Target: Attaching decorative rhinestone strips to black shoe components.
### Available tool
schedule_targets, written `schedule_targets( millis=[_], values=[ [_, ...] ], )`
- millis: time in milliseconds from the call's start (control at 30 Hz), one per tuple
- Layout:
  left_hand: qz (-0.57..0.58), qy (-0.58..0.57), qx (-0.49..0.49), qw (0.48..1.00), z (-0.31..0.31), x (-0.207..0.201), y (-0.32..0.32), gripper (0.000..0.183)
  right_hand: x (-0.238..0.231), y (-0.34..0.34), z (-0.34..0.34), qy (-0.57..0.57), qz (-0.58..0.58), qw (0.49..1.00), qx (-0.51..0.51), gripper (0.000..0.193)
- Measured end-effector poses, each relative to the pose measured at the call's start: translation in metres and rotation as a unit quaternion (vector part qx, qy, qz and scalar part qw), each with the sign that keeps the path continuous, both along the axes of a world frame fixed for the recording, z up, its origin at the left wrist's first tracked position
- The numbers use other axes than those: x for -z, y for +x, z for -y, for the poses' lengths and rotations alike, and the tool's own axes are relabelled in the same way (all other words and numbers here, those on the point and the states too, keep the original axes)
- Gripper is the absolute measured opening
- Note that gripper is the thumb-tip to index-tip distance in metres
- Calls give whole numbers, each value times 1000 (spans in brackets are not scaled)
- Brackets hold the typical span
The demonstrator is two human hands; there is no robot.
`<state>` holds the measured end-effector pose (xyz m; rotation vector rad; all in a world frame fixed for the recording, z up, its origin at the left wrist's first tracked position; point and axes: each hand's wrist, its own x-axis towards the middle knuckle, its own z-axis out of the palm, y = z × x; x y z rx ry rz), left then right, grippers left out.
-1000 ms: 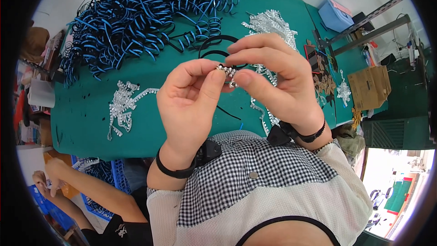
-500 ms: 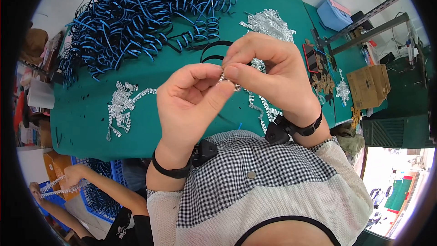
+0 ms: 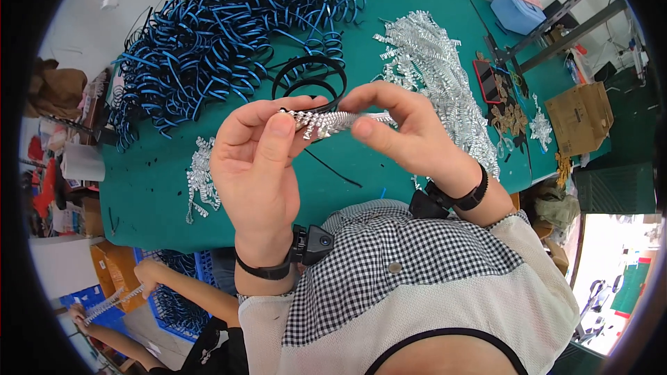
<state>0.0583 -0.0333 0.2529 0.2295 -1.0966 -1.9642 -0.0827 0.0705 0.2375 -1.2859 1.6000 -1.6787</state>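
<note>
A silver strip with small scalloped, tooth-like pieces (image 3: 326,123) stretches between my hands over the table. My left hand (image 3: 253,160) pinches one end of it between thumb and fingers. The strip runs between the thumb and index finger of my right hand (image 3: 417,128), whose grip looks loose. A black coiled band (image 3: 310,62) loops up just behind my left fingertips; where it meets the silver strip is hidden. Below the strip, a thin black piece (image 3: 335,168) slants down over the green table (image 3: 326,201).
Blue-and-black coils (image 3: 208,42) heap at the back left. Silver strips lie in a big pile (image 3: 438,69) at right and a small one (image 3: 203,173) at left. A phone (image 3: 486,82) and cardboard box (image 3: 578,119) are farther right. Another person's hand (image 3: 149,274) holds white strips at lower left.
My hands have moved apart, the left to the left and the right to the right, and the silver strip now shows stretched between them. More of the black coil is visible.
</note>
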Motion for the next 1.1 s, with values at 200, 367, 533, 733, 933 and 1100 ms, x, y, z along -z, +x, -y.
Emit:
schedule_targets(
  millis=[200, 367, 533, 733, 933, 1100],
  values=[
    [-19, 6, 9, 1000, 5, 3, 0, 14, -16, 0, -6, 13, -67, 998, -4, 17],
    [-18, -18, 17, 1000, 6, 5, -2, 17, -37, 5, -15, -61, -248, 965, 62, 10],
    [-40, -6, 29, 999, 4, 3, -4, 17, -37, -3, -14, -74, -231, 967, 73, 8],
    [-50, 12, 42, 998, 2, -1, -5, 15, -43, -8, -18, -67, -215, 973, 59, 9],
    [-52, 32, 57, 997, 3, -5, -2, 16, -44, -11, -16, -64, -207, 976, 36, 13],
    [-70, 65, 90, 991, 7, -3, 1, 19, -44, -14, -13, -85, -177, 980, 39, 12]
  ],
)
